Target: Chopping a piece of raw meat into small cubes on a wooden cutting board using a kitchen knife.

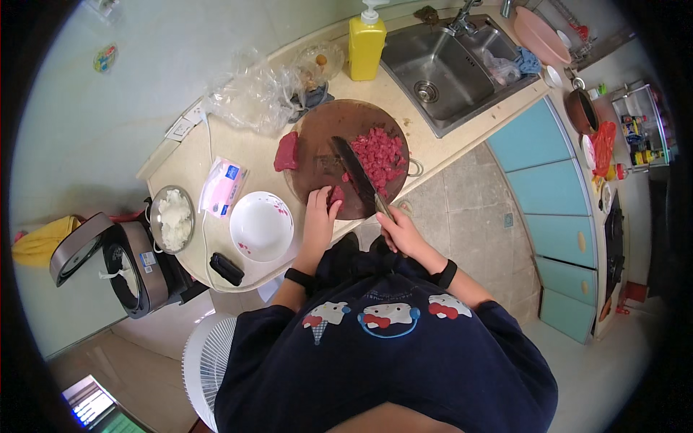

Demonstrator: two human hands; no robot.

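Observation:
A round wooden cutting board [319, 122] lies on the counter before me. My right hand [401, 231] grips the handle of a dark-bladed kitchen knife [354, 168], whose blade lies across the board beside a heap of diced red meat [380, 157]. At the board's near edge my left hand [318, 219] holds a small piece of red meat [337, 197] between thumb and fingers. A larger chunk of raw meat [287, 152] rests at the board's left rim. Left of my left hand stands a white bowl with a floral pattern [261, 227].
Near the bowl are a tissue pack [223, 187], a black case-like object [227, 269] and a metal bowl of rice [173, 219]. An open rice cooker [143, 265] stands far left. Plastic bags [249, 100], a yellow pump bottle [366, 48] and a steel sink [438, 76] lie beyond the board.

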